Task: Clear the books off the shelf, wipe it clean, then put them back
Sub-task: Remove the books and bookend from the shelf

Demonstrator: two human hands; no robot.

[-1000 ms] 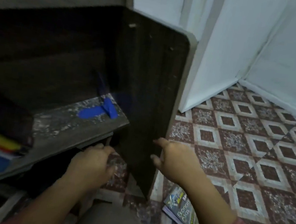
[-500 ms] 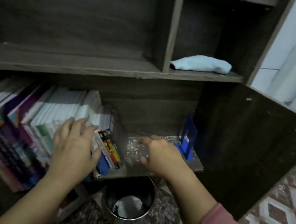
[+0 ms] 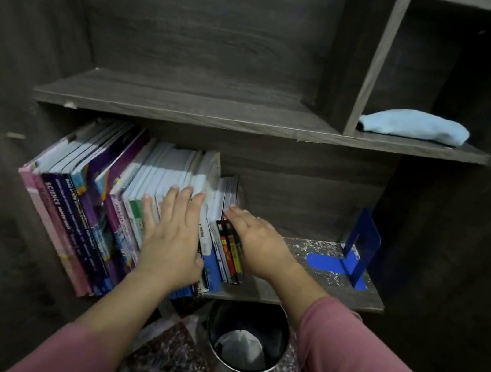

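A row of books (image 3: pixel 96 204) leans to the left on the lower shelf (image 3: pixel 311 292) of a dark wooden bookcase. My left hand (image 3: pixel 173 238) lies flat on the tops of the middle books, fingers straight. My right hand (image 3: pixel 256 242) presses with straight fingers against the right side of the last thin books (image 3: pixel 229 247) at the row's end. A blue metal bookend (image 3: pixel 356 251) stands on the bare, speckled right part of the shelf. A folded light blue cloth (image 3: pixel 414 125) lies in the upper right compartment.
A black round bin (image 3: pixel 247 337) with crumpled paper inside stands on the floor under the shelf, between my arms. The bookcase's dark side panel (image 3: pixel 456 267) rises at the right. The wide upper shelf (image 3: pixel 186 105) holds nothing.
The view swung from the floor and side panel up to the bookcase. Both hands rose to the shelf; the left settled on the book tops and the right moved left against the end of the row.
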